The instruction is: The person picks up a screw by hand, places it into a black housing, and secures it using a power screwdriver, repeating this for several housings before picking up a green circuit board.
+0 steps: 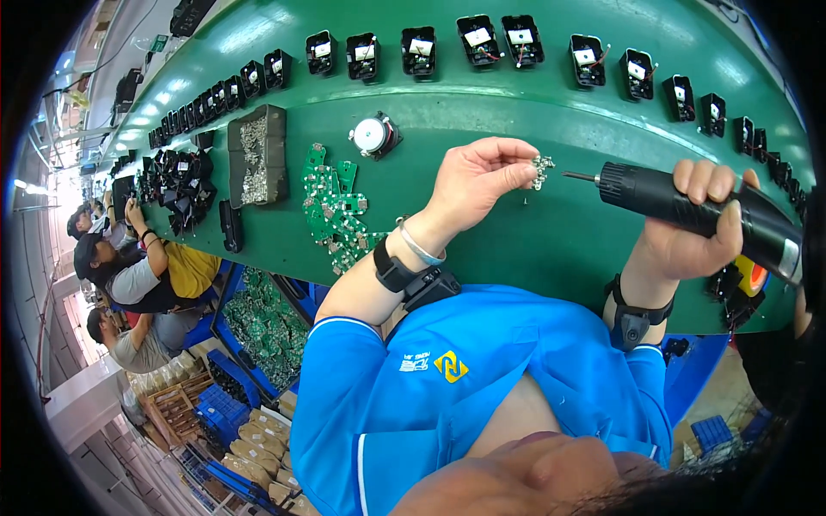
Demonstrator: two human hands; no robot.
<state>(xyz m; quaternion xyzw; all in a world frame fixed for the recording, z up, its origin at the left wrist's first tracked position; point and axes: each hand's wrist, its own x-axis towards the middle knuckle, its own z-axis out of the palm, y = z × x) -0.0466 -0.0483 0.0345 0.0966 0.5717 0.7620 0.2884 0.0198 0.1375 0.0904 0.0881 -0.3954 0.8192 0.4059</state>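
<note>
Between its thumb and fingers, my left hand pinches a bunch of small silvery screws. One tiny bright piece shows just below the bunch. My right hand is wrapped round a black electric screwdriver, held nearly level over the bench. Its bit points left and ends a short gap from the screws. Left of my left hand, a loose pile of green circuit boards lies on the green bench. A round speaker-like part with a white disc sits beyond the boards.
A dark tray of small metal pieces stands at the left, beside a heap of black parts. Open black housings line the far side. A bin of circuit boards stands below the bench; co-workers sit further left.
</note>
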